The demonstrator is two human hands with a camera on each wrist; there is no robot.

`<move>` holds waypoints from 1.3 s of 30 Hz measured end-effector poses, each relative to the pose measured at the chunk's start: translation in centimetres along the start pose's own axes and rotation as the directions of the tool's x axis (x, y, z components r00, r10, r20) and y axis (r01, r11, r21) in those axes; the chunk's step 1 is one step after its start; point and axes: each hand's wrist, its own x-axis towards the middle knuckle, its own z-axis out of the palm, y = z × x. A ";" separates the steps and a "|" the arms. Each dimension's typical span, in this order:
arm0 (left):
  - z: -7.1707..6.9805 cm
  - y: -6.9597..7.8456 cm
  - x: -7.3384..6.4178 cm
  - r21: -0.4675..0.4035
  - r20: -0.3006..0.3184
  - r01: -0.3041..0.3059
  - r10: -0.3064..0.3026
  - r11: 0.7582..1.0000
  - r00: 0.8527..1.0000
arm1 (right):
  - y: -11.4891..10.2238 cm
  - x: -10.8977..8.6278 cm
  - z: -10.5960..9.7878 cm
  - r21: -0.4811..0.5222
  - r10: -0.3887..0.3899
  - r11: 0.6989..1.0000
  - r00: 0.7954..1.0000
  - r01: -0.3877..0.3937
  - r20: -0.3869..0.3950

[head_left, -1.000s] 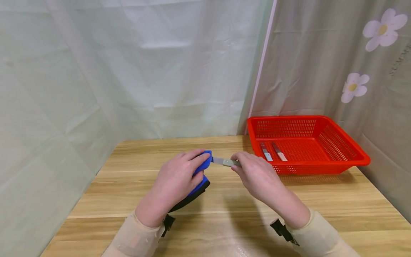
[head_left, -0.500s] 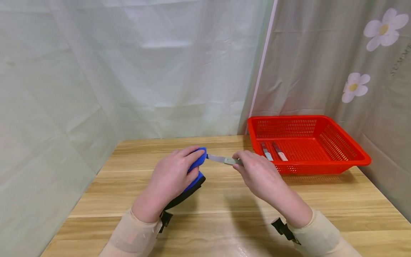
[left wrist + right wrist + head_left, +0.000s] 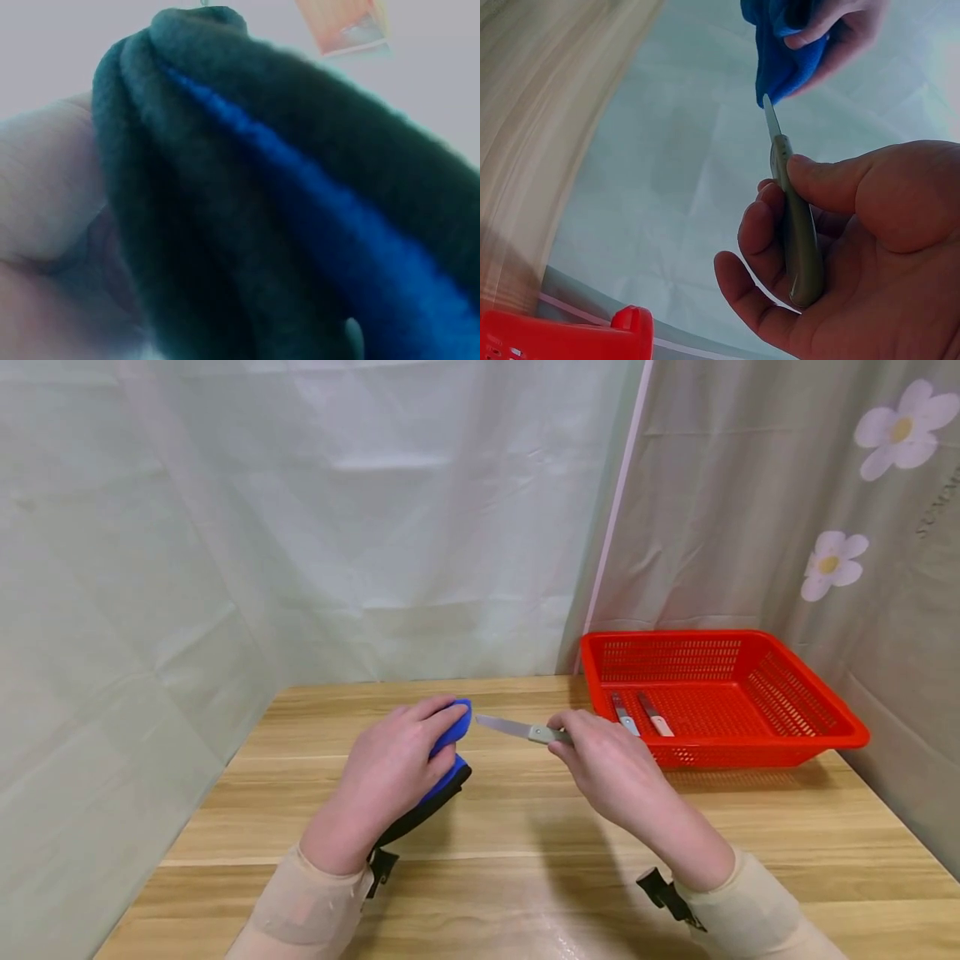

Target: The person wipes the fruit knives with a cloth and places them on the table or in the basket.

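My right hand [image 3: 603,760] pinches the green-grey handle of a knife [image 3: 517,728], thumb against fingers, with the blade pointing left. In the right wrist view the whole handle [image 3: 801,232] shows along the fingers. My left hand [image 3: 393,768] grips a folded blue cloth [image 3: 454,727] with a black edge, thumb and fingers pinching its folds. The blade tip stands just right of the cloth in the head view. Dark folds with a blue one between them fill much of the left wrist view, where the cloth [image 3: 247,127] hides most of the hand.
A red plastic basket [image 3: 750,756] stands at the right back of the wooden table [image 3: 525,893]. Inside lie a knife with a pale blue handle [image 3: 627,724] and one with a pink handle [image 3: 661,724]. Curtains [image 3: 420,527] hang behind and at both sides.
My left hand has moved left with the cloth, sliding off the blade, so the knife's tip now shows bare. The right hand with the knife has shifted slightly right.
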 end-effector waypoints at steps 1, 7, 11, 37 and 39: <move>0.0 0.1 0.0 0.003 -0.003 -0.006 0.006 1.000 1.000 | 0.0 0.0 0.0 -0.001 0.000 1.000 1.000 0.000 0.002; -0.1 1.2 0.1 -0.008 -0.040 -0.096 0.096 0.995 0.995 | -0.1 0.2 0.2 0.000 0.019 1.000 0.999 -0.019 0.033; 0.1 2.2 0.0 -0.025 -0.045 -0.146 0.145 0.989 0.988 | -0.2 0.2 0.3 0.003 0.027 1.000 0.999 -0.027 0.046; 0.9 3.6 -0.1 -0.040 -0.005 -0.183 0.183 0.982 0.983 | -0.6 -0.2 0.3 -0.012 -0.046 0.999 0.998 0.046 0.050; 0.9 3.5 -0.1 -0.036 -0.005 -0.178 0.177 0.983 0.984 | -0.6 -0.2 0.2 -0.011 -0.048 0.999 0.998 0.048 0.045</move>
